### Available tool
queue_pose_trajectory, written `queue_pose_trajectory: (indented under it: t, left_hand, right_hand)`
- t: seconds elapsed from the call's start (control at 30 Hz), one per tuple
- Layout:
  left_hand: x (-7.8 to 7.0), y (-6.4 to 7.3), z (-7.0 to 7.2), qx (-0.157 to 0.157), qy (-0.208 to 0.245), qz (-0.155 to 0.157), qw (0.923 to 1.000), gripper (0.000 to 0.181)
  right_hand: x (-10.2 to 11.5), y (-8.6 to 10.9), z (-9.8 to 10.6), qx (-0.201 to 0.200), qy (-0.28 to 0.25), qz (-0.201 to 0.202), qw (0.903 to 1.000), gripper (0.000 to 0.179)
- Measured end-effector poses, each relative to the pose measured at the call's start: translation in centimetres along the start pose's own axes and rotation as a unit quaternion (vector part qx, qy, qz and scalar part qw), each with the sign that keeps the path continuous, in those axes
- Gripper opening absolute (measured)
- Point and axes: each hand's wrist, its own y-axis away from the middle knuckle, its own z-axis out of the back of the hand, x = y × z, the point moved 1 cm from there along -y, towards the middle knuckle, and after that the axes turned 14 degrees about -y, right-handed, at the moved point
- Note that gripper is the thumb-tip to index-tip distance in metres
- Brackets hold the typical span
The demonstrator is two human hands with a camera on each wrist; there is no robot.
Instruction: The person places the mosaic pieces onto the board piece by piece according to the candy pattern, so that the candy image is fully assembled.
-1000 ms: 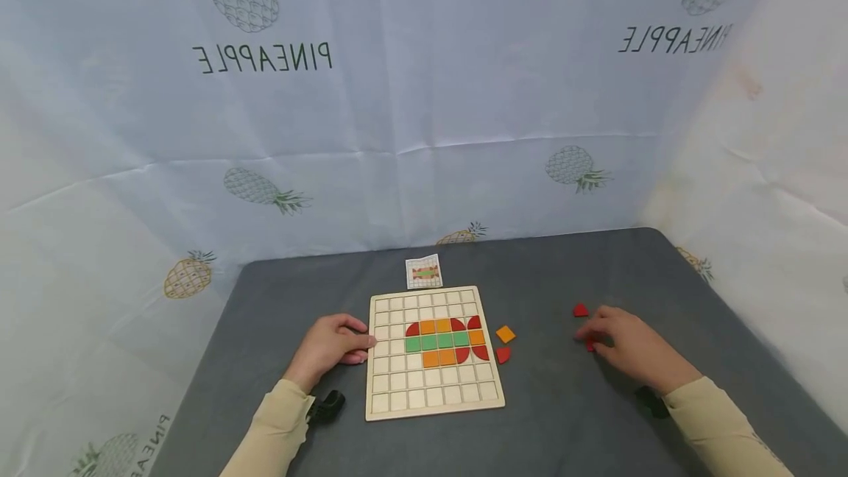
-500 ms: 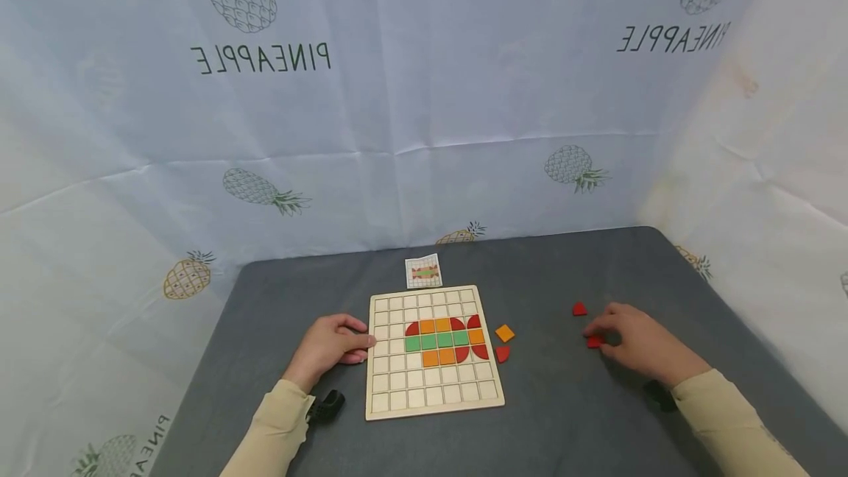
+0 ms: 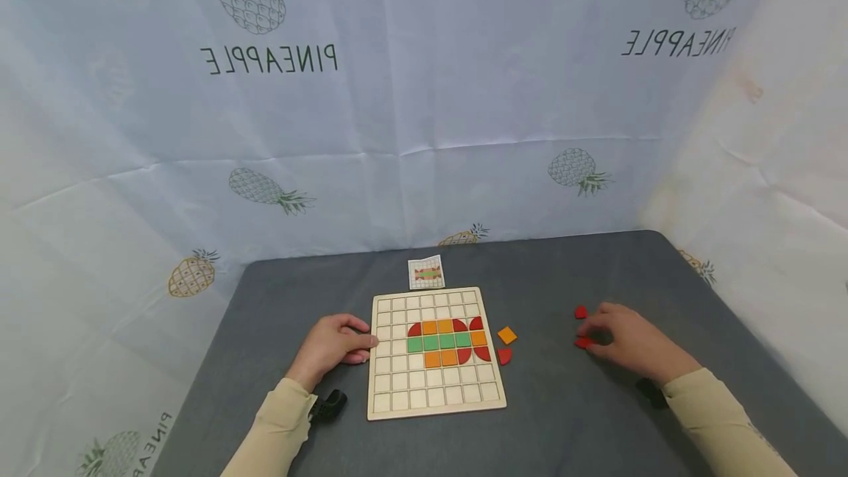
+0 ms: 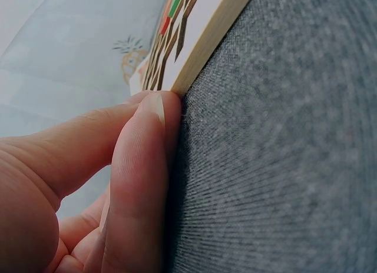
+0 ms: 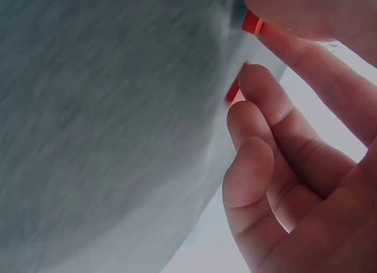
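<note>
A wooden grid board (image 3: 437, 394) lies on the dark table, with red, orange and green tiles set in its squares. My left hand (image 3: 331, 348) holds the board's left edge; the left wrist view has thumb and finger (image 4: 141, 149) meeting at the wood. Over to the right, my right hand (image 3: 626, 338) pinches a red tile (image 5: 252, 22) between thumb and index finger, close to the table. A second red tile (image 3: 581, 311) lies just beyond those fingertips. Part of the pinched tile is hidden by the thumb.
Beside the board's right edge lie an orange square tile (image 3: 506, 335) and a red rounded tile (image 3: 505, 355). A small pattern card (image 3: 426, 272) sits behind the board. Pineapple-print cloth (image 3: 424, 109) hangs around the grey table (image 3: 550, 418).
My right hand first shifted right, then came back left with the lower red tile between its fingers. The left hand has stayed at the board's edge.
</note>
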Motion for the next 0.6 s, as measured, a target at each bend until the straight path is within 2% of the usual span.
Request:
queue_pose_trajectory:
  t: [0.27,0.6]
  left_hand:
    - [0.0,0.0,0.1,-0.001,0.001,0.002,1.0,0.038]
    - [-0.1,0.1,0.0,0.0,0.0,0.0,1.0,0.038]
  right_hand:
    - [3.1,-2.7,-1.5,-0.016,-0.01,0.012,0.9998,0.017]
    - [8.8,-7.0,-5.5,-0.005,-0.039,0.02,0.999,0.015]
